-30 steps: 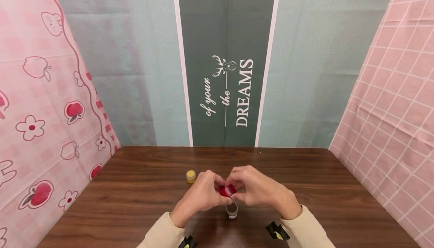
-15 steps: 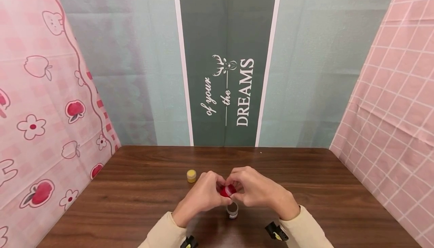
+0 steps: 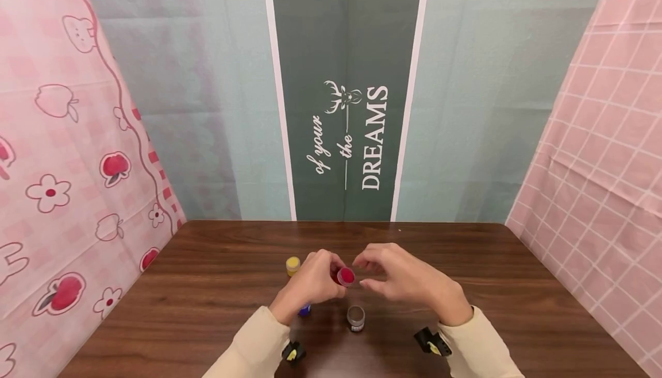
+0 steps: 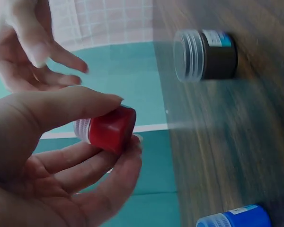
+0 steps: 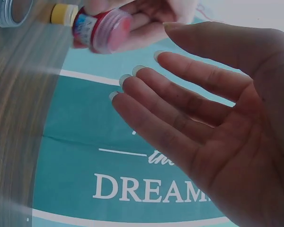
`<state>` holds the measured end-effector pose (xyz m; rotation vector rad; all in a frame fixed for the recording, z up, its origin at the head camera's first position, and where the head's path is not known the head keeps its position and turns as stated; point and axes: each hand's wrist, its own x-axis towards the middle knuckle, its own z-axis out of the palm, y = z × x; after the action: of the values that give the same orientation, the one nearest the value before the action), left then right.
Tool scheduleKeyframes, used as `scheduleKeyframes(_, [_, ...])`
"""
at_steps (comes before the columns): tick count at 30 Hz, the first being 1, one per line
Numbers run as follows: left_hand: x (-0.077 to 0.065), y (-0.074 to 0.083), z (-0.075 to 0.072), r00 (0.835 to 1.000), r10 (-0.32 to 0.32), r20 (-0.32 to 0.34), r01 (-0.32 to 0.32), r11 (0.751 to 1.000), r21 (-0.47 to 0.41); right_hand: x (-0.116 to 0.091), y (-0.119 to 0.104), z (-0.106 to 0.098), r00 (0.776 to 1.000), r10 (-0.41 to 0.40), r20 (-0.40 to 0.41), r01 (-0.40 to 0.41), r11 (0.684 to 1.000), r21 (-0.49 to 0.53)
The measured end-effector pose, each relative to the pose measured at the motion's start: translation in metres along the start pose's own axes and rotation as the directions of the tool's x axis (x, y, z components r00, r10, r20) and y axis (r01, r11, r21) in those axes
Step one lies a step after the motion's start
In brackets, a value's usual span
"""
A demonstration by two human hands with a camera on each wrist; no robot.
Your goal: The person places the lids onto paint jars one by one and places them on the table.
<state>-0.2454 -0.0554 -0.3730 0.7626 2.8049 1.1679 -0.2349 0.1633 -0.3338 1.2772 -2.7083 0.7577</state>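
My left hand holds a small red paint jar between thumb and fingers, raised above the table. The jar's clear lid is on it and faces toward the right hand. My right hand is apart from the jar, just to its right, its fingers loosely extended with nothing in them. Below the hands a dark brown jar with a clear lid stands on the table. A blue jar stands under the left wrist, mostly covered in the head view. Behind the left hand is a yellow jar.
The brown wood-grain table reaches back to a hanging green and teal cloth with white lettering. Pink patterned cloths hang along the left and right sides. Black wrist devices are strapped near the cream sleeves.
My right hand has let go of the red jar and moved off to the right. The left hand has tilted the jar, lid turned up toward the head camera. The blue jar has come into view.
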Motion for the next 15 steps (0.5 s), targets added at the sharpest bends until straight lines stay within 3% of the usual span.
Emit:
scheduleKeyframes(9, [0.031, -0.012, 0.004, 0.986, -0.163, 0.022, 0.161, 0.984, 0.075, -0.004, 0.004, -0.005, 1.000, -0.002, -0.024, 0.002, 1.000, -0.025])
scheduleKeyframes(15, [0.041, -0.020, 0.010, 0.972, -0.232, 0.031, 0.226, 0.965, 0.130, -0.006, 0.005, -0.006, 1.000, 0.024, -0.015, -0.025, 0.999, -0.023])
